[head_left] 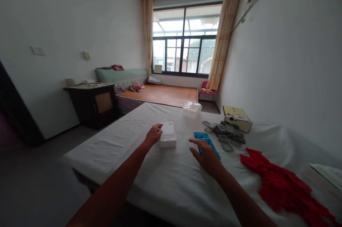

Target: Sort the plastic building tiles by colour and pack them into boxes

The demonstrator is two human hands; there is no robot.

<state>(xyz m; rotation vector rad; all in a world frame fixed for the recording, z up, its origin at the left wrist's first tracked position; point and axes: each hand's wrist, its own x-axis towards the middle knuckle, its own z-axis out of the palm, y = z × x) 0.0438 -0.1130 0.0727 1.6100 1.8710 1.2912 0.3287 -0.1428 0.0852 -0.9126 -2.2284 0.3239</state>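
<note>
A white box (168,135) lies on the white sheet in front of me. My left hand (154,134) is at its left edge, fingers bent and closed against its side. To the right, my right hand (204,151) hovers with fingers apart over a shallow white tray holding bright blue pieces (211,143); nothing shows in its grasp. The hand covers part of the tray's near left side, so I cannot tell whether the fingertips touch it.
Behind the boxes stands a clear plastic container (191,110). Grey interlocking pieces (226,132) lie heaped beside a yellow carton (237,117). Red cloth (283,180) spreads at the right. Beyond the sheet-covered surface (112,148) are a bed (165,93) and a dark cabinet (92,106).
</note>
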